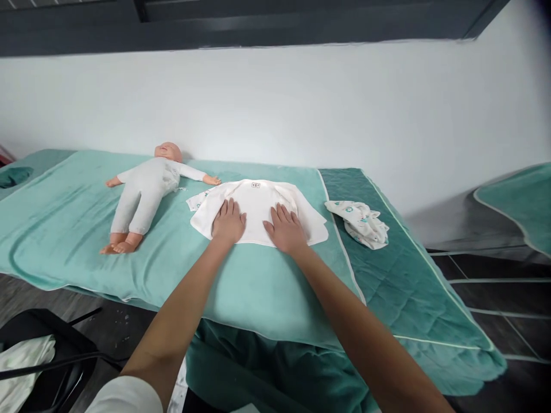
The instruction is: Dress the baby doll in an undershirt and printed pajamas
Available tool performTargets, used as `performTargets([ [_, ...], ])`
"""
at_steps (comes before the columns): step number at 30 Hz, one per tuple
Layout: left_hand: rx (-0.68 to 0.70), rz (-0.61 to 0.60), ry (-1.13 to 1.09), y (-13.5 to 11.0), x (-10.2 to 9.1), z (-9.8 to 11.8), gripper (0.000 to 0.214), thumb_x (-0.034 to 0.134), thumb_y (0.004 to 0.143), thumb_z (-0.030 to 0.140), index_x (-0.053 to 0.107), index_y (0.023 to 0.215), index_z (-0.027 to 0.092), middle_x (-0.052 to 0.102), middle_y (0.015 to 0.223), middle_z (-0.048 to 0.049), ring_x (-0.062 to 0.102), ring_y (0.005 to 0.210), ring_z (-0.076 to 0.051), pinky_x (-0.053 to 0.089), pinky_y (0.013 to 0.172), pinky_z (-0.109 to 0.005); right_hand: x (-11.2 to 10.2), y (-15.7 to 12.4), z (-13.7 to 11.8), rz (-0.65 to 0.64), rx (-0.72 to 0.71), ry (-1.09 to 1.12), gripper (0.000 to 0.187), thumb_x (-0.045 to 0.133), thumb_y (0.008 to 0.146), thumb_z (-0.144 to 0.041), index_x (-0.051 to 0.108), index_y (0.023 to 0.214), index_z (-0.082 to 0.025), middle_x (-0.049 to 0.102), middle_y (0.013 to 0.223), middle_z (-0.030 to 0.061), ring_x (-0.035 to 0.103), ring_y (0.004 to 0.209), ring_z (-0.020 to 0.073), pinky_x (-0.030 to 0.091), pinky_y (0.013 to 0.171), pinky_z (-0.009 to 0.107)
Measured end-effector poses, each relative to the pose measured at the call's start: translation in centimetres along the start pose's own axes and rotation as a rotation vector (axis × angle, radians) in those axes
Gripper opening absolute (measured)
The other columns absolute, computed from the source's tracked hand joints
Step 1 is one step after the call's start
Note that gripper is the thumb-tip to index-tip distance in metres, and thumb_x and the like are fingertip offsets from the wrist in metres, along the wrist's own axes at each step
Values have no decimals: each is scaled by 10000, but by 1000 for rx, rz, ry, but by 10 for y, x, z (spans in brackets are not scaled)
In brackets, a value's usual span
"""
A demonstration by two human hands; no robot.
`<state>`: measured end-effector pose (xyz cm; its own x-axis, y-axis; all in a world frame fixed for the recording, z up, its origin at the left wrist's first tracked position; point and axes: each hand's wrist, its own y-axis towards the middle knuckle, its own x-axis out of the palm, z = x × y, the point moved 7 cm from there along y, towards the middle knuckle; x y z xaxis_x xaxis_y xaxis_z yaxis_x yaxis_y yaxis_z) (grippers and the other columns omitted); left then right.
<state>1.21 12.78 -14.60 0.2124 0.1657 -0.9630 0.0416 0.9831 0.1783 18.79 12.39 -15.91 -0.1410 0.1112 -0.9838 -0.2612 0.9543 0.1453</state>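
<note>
A small white baby shirt (258, 221) lies spread on the light green bed cover, its neckline with a printed label facing the wall. My left hand (229, 221) rests flat on the shirt's left half, fingers extended. On the right half, my right hand (286, 229) also presses flat, thumb pointing inward. Part of a patterned cloth sticks out from under the shirt's left side. To the left, a baby doll (146, 186) in a white outfit lies on its back, one hand close to the shirt. Right of the shirt sits a crumpled white patterned cloth (361, 223).
The bed has a light green cover (64, 223) over a dark green quilted mattress (413, 287), against a white wall (275, 103). A black chair (60, 338) holding a pale cloth stands lower left. A metal bed frame (508, 281) is at the right.
</note>
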Motion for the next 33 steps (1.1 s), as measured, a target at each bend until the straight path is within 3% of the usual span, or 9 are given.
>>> performTargets([
  [4, 109, 153, -197, -29, -19, -7, 562, 404, 1017, 351, 461, 1517, 101, 430, 1623, -173, 369, 1535, -282, 314, 1270, -465, -6, -40, -1, 68, -39, 17, 633, 284, 1081, -440, 393, 1573, -58, 302, 1673, 184, 289, 1564, 297, 242, 1257, 507],
  [7, 123, 381, -320, -42, -42, -38, 460, 453, 992, 301, 551, 1414, 149, 536, 1530, -165, 448, 1472, -255, 349, 1245, -443, -12, -74, -5, 125, -98, 19, 625, 283, 1086, -449, 419, 1556, -60, 321, 1665, 184, 307, 1557, 298, 253, 1254, 516],
  [10, -138, 513, -307, -37, -53, -91, 413, 478, 963, 308, 606, 1313, 131, 612, 1400, -191, 510, 1380, -293, 376, 1201, -462, -15, -100, -11, 139, -144, 19, 636, 299, 1086, -468, 407, 1564, -62, 305, 1675, 171, 295, 1562, 294, 244, 1266, 510],
  [14, -477, 408, -232, -17, -47, -140, 394, 515, 929, 341, 643, 1252, 154, 645, 1328, -185, 545, 1302, -350, 405, 1128, -511, -18, -108, -20, 119, -150, 74, 633, 318, 1084, -462, 408, 1561, -57, 312, 1672, 183, 284, 1567, 301, 262, 1266, 508],
  [17, -528, 354, -164, -4, -45, -150, 400, 575, 902, 389, 654, 1246, 201, 638, 1346, -170, 531, 1292, -385, 398, 1093, -560, -21, -88, -36, 67, -181, 167, 619, 329, 1080, -434, 401, 1559, -49, 322, 1668, 192, 275, 1571, 294, 271, 1269, 489],
  [20, -538, 386, -201, 6, -44, -159, 360, 605, 866, 326, 668, 1203, 217, 681, 1240, -139, 559, 1221, -361, 426, 1049, -524, -22, -45, -62, -10, -235, 242, 618, 353, 1066, -403, 379, 1570, -46, 305, 1675, 193, 276, 1569, 298, 279, 1268, 463],
  [24, -440, 548, -392, 19, -46, -175, 259, 550, 863, 223, 670, 1092, 200, 692, 1063, -81, 607, 1028, -245, 481, 967, -392, -12, 30, -92, -87, -244, 251, 611, 381, 1042, -334, 369, 1567, -20, 305, 1670, 215, 281, 1564, 310, 264, 1266, 454],
  [27, -452, 671, -466, 24, -48, -187, 228, 539, 865, 207, 647, 1065, 189, 665, 1051, -73, 601, 970, -209, 495, 931, -348, 2, 72, -100, -79, -194, 227, 581, 347, 1044, -307, 396, 1550, -26, 309, 1672, 202, 275, 1565, 305, 237, 1269, 449],
  [33, -387, 743, -334, 24, -62, -170, 176, 559, 876, 185, 627, 1038, 197, 657, 1082, -101, 577, 1087, -264, 447, 1021, -418, 14, 86, -97, -28, -208, 215, 598, 314, 1064, -376, 405, 1551, -41, 300, 1683, 172, 251, 1574, 292, 197, 1280, 457],
])
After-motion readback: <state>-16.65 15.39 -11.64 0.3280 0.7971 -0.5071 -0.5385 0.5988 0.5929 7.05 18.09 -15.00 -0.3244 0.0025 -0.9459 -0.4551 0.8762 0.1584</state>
